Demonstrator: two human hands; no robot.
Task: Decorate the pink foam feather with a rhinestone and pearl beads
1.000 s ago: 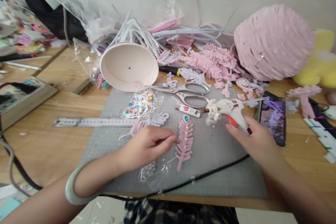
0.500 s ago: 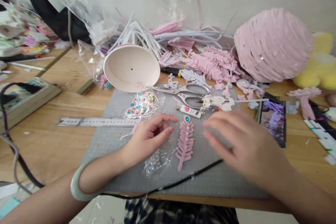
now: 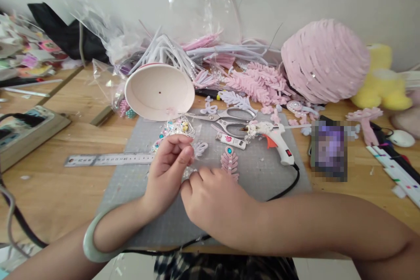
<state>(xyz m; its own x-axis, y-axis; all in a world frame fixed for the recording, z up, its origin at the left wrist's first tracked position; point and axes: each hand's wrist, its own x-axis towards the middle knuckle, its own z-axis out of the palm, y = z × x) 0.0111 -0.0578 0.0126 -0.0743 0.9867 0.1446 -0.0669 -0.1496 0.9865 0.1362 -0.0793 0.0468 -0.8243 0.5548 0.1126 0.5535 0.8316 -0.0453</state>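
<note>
My left hand [image 3: 170, 168], a pale bangle on its wrist, is closed with thumb and fingers pinched. White-lavender pipe-cleaner loops [image 3: 200, 149] stick out at its fingertips. Right beside it is my right hand [image 3: 216, 203], fingers curled under and their tips hidden, over a small clear bag of beads [image 3: 189, 171] that is mostly covered. Behind the right hand lies a pink pipe-cleaner feather [image 3: 229, 162] with a blue gem at its top; its lower part is hidden. A white glue gun [image 3: 274, 135] with an orange trigger rests on the cutting mat [image 3: 127, 183].
Scissors [image 3: 226, 120] and a lighter-like white piece [image 3: 230, 141] lie near the glue gun. A steel ruler [image 3: 108, 159], gem strings [image 3: 180, 127] and a cream bowl [image 3: 159, 92] are left. A pink wrapped dome [image 3: 324, 61] and a phone [image 3: 329, 148] stand right. The glue gun's black cord [image 3: 288, 189] crosses the mat.
My right hand has moved left from the glue gun to beside my left hand. The glue gun now lies free. My left hand has closed, with pipe-cleaner loops showing at its fingertips.
</note>
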